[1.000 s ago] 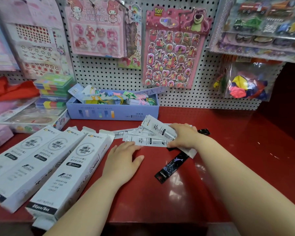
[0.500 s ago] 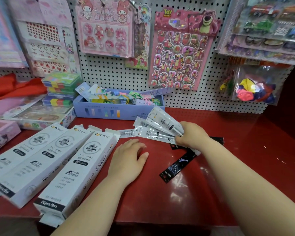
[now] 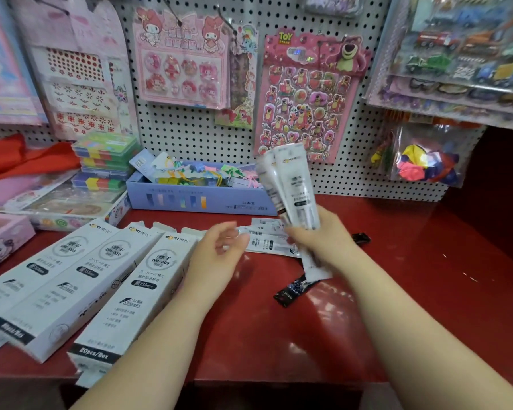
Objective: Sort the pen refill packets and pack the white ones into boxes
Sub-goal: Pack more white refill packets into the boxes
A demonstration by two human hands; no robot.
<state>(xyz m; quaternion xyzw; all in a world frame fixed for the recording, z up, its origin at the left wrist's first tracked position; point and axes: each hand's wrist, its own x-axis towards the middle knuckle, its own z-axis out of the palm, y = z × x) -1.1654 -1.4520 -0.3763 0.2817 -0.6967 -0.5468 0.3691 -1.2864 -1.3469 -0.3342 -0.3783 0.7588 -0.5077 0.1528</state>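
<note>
Three boxes (image 3: 71,288) lie left of loose packets (image 3: 267,242); a tray (image 3: 202,199) stands behind

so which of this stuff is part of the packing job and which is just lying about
Part of the job: white packets held upright in the right hand; loose white packets on the table; black packets to sort out; three white boxes; left hand, open.
Just lying about: blue tray of trinkets; sticker sheets on the pegboard; stacked coloured cases; bag of balloons.

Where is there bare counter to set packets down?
Bare: the counter right of the right hand, and the near edge this side of the black packet. Crowded: white boxes at left, loose packets before the blue tray.
</note>
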